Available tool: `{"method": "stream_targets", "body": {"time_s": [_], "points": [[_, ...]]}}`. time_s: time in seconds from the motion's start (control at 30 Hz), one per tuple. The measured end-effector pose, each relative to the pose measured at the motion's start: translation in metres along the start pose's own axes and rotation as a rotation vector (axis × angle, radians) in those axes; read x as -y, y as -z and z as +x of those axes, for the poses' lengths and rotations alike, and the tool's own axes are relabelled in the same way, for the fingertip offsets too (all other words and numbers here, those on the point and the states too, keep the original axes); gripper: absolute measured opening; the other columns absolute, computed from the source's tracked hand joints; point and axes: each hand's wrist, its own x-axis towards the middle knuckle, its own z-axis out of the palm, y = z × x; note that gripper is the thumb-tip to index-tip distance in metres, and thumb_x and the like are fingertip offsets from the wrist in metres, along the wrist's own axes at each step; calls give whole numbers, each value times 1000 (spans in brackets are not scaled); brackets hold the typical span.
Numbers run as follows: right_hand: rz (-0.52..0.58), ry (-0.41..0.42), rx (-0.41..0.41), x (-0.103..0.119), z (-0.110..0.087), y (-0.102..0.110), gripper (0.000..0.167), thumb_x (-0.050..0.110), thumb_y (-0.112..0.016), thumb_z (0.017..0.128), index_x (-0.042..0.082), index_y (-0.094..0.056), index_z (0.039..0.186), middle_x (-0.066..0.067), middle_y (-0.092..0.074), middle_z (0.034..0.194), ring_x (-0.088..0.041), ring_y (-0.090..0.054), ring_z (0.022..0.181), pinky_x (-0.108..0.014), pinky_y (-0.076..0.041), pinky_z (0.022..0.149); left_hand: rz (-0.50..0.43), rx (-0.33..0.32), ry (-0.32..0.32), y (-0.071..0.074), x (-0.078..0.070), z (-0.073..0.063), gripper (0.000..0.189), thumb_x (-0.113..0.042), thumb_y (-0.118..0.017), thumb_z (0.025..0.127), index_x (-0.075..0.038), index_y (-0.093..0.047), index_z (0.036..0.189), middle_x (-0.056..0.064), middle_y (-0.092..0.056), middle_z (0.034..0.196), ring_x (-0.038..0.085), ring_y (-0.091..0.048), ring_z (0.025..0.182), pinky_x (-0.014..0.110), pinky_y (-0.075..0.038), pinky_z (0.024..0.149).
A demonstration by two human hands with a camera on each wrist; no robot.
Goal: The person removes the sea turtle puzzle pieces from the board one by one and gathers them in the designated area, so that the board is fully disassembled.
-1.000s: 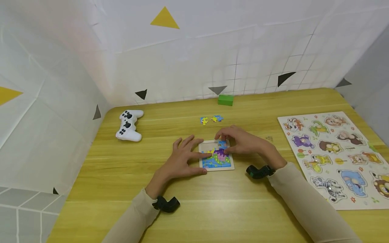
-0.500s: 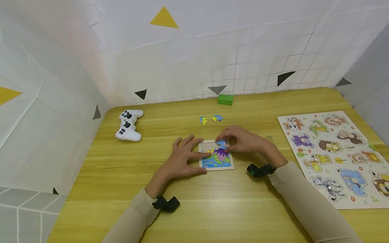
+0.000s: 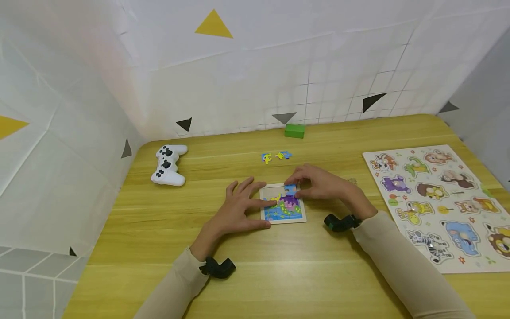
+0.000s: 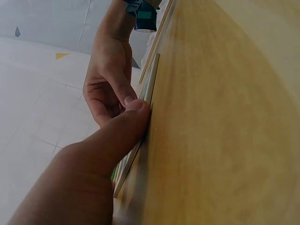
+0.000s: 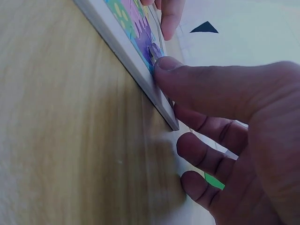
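A small jigsaw puzzle in a pale wooden frame (image 3: 285,221) lies at the middle of the table, its lower part filled with blue, green and purple pieces. My left hand (image 3: 237,212) spreads its fingers over the left side, index fingertip on the pieces and thumb at the near edge. In the upper right corner my right hand (image 3: 320,185) pinches a blue puzzle piece (image 3: 290,189) between thumb and fingers. The right wrist view shows the right thumb (image 5: 201,86) at the piece, which tilts up slightly beside the rim. The frame's upper left shows bare wood.
Two loose puzzle pieces, one left (image 3: 266,158) and one right (image 3: 284,155), lie beyond the frame. Behind them stands a green block (image 3: 294,131). A white game controller (image 3: 169,165) lies at the left, a large animal peg puzzle board (image 3: 436,212) at the right.
The right fingers have shifted slightly to the right with the blue piece, which sits closer into the frame's upper right corner. The left hand stays in place.
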Motion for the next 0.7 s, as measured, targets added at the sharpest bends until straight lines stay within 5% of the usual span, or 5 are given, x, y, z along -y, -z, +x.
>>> {"method": "stream_targets", "body": {"time_s": [0.43,0.7], "points": [[110,-81,-39,-12,-4,5,30,17,-75,93,19,-74,123,-1,-67,120,-21,-59,111,-48,-48,103,-16,-10,-1,0,-1,-1,56,-66,-70,85,-48,-61,137,0,-36,163,37,-19,157,68,-9,117],[82,-77,-118,-26,-7,12,30,17,-75,94,13,-73,124,-6,-68,117,-24,-60,109,-47,-49,100,-18,-10,-1,1,-2,0,56,-66,-70,85,-47,-62,137,1,-37,163,37,-18,157,68,-9,117]]}}
